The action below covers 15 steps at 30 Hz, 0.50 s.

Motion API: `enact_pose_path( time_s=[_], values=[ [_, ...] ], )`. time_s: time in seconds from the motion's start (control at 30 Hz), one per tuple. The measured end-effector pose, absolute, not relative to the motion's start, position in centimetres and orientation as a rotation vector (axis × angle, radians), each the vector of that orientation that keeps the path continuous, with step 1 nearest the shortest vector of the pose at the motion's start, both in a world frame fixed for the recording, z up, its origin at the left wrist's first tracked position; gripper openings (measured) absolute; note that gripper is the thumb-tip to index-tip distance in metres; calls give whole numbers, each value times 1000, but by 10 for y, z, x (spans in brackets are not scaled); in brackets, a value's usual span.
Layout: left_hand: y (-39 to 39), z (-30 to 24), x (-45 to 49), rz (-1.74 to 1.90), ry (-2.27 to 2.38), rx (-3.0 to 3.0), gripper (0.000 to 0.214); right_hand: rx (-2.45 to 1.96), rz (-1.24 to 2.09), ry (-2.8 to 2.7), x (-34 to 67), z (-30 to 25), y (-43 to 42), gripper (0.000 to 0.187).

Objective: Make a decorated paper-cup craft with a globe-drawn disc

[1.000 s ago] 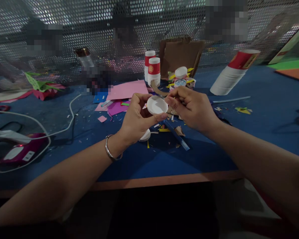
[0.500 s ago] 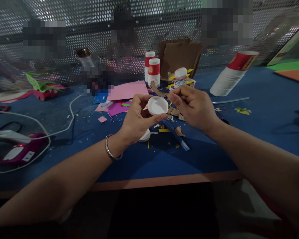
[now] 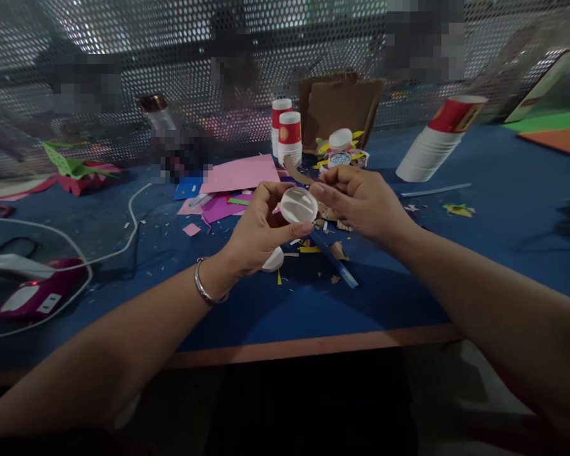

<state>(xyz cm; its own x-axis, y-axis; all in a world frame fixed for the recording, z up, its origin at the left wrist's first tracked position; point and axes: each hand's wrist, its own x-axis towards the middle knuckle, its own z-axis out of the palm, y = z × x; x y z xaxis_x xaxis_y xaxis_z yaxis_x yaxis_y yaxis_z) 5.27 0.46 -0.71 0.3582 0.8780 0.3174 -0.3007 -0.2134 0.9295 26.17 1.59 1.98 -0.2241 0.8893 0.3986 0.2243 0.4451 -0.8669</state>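
Note:
My left hand [image 3: 261,221] grips a shallow white cup bottom [image 3: 298,206] between thumb and fingers, its hollow side towards me. A pale line crosses the inside. Close by on the right, my right hand [image 3: 361,199] is closed in a pinch. A curved brown cardboard strip [image 3: 298,172] runs from its fingertips towards the paper cups; the exact grip is partly hidden. Below my left hand lies another white cup piece [image 3: 273,260]. A blue glue stick [image 3: 335,258] rests among paper and cardboard scraps [image 3: 338,250] under my hands.
Stacked red-and-white paper cups [image 3: 289,136] stand at the back, and a leaning stack [image 3: 430,139] is at right. Pink paper [image 3: 242,173] lies behind my left hand. A decorated paper craft [image 3: 341,149] stands before brown cardboard [image 3: 339,111]. Left are a purple power strip [image 3: 38,288] and white cable [image 3: 135,209].
My right hand has moved slightly left, nearer the cup bottom's rim. The cup bottom has tilted a little, and a pale line now shows inside it. The view has shifted slightly.

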Motion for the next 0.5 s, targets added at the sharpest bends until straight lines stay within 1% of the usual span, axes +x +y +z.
enact_pose_path(
  time_s=[0.2, 0.4, 0.5],
  values=[
    [3, -6, 53, 1157, 543, 1473, 70, -924, 917, -1723, 261, 24, 13, 56],
    [2, -3, 52, 1111, 523, 1412, 69, -931, 856, -1781, 262, 24, 13, 54],
    [3, 0, 51, 1095, 515, 1362, 66, -888, 938, -1768, 262, 23, 14, 54]
  ],
)
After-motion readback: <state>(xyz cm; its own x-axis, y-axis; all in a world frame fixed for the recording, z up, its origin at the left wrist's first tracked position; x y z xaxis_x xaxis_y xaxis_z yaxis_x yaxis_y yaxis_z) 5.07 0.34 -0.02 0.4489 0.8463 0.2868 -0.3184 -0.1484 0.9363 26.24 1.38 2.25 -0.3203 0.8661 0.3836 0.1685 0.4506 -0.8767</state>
